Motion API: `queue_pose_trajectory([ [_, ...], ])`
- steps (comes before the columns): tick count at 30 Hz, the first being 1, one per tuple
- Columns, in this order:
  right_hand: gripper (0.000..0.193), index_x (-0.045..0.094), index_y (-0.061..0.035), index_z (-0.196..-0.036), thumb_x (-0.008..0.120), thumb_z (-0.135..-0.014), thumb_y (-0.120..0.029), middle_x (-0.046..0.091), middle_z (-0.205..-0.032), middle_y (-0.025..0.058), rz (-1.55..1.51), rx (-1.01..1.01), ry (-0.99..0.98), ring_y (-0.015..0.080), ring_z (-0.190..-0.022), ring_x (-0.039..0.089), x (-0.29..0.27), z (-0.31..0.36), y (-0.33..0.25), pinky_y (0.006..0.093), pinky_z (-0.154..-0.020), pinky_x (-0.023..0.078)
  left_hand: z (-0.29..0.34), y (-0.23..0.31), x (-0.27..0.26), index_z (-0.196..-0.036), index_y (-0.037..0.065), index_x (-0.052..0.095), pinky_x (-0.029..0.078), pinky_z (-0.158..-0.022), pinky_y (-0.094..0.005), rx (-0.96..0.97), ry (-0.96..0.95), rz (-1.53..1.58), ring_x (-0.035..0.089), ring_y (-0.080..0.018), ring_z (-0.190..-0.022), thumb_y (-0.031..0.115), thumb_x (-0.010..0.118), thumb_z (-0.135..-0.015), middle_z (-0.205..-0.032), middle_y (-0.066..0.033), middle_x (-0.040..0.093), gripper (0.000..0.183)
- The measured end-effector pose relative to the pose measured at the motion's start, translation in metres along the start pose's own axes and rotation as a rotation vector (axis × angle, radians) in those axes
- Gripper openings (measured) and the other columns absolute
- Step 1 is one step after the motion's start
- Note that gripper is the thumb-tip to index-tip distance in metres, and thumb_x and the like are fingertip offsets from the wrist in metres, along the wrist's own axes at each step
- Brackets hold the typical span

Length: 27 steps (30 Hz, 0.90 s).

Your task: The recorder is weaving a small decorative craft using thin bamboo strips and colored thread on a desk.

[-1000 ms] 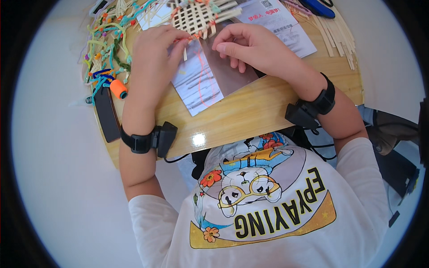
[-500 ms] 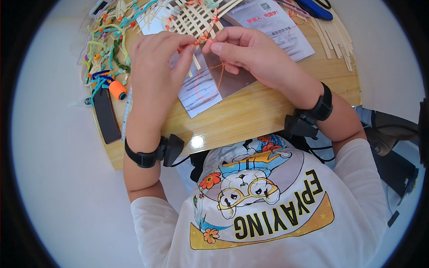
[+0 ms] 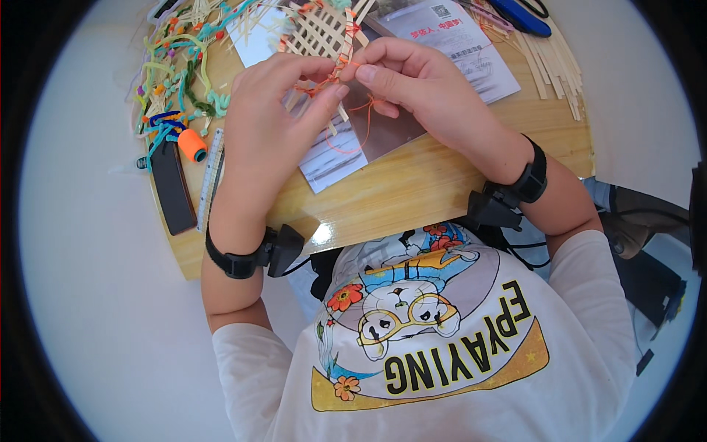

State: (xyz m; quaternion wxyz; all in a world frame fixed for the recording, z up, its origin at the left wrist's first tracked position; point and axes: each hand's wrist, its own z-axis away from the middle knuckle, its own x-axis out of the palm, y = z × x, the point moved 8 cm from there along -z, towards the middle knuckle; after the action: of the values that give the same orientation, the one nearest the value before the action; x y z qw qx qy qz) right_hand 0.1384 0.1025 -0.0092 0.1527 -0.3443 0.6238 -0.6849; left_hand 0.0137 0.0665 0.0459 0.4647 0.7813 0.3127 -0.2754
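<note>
A woven lattice of pale bamboo strips [image 3: 318, 33], tied with orange thread along its edges, lies at the far middle of the table. My left hand [image 3: 276, 110] is closed on its near edge, with thumb and forefinger at the orange binding. Close beside it, my right hand [image 3: 420, 81] pinches the orange thread [image 3: 368, 104] with thumb and forefinger. A loose loop of this thread hangs below the right fingers over the papers. The exact knot between the fingertips is too small to make out.
Printed sheets [image 3: 471, 70] lie under the work. At left are tangled pipe cleaners [image 3: 184, 62], an orange thread spool [image 3: 192, 146], a dark phone [image 3: 173, 188] and a clear ruler [image 3: 210, 173]. Loose bamboo strips [image 3: 549, 66] and a blue-handled tool [image 3: 521, 16] lie at far right.
The lattice has turned and tilted between my hands, its lower strip ends shifting right. My left hand has moved slightly right, with its thumb higher; the right hand still pinches the thread.
</note>
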Motion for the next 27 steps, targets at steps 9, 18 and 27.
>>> queue_pose_trajectory([
  [9, 0.016, 0.063, -0.0048, -0.099, 0.058, -0.093, -0.019, 0.052, -0.067, -0.0061, -0.063, 0.024, 0.058, 0.0012, -0.057, 0.042, -0.007, -0.001, 0.005, 0.0169, -0.051, 0.032, 0.004, 0.001, -0.007, -0.084, 0.005, 0.064, 0.044, -0.077, -0.0308, -0.082, 0.1, 0.02, 0.061, -0.0209, -0.071, 0.012, 0.066, -0.07, -0.076, -0.0065, 0.064, 0.016],
  [18, 0.016, 0.062, -0.0045, -0.102, 0.058, -0.093, -0.017, 0.053, -0.066, -0.0053, -0.066, 0.054, 0.037, 0.0025, -0.055, 0.042, -0.003, 0.001, 0.0, 0.0182, -0.051, 0.034, 0.004, 0.008, -0.005, -0.098, 0.003, 0.064, 0.047, -0.075, -0.0297, -0.085, 0.056, 0.166, 0.06, -0.019, -0.078, 0.012, 0.068, -0.073, -0.083, -0.0082, 0.062, 0.027],
  [27, 0.015, 0.063, -0.0031, -0.101, 0.057, -0.092, -0.015, 0.063, -0.076, -0.001, 0.074, -0.027, -0.009, 0.004, -0.066, 0.056, 0.003, 0.004, -0.021, 0.02, -0.059, 0.044, 0.008, 0.005, -0.011, -0.102, 0.002, 0.066, 0.047, -0.078, -0.0278, -0.085, 0.131, 0.254, 0.061, -0.0152, -0.084, 0.011, 0.073, -0.079, -0.092, -0.0069, 0.066, 0.026],
])
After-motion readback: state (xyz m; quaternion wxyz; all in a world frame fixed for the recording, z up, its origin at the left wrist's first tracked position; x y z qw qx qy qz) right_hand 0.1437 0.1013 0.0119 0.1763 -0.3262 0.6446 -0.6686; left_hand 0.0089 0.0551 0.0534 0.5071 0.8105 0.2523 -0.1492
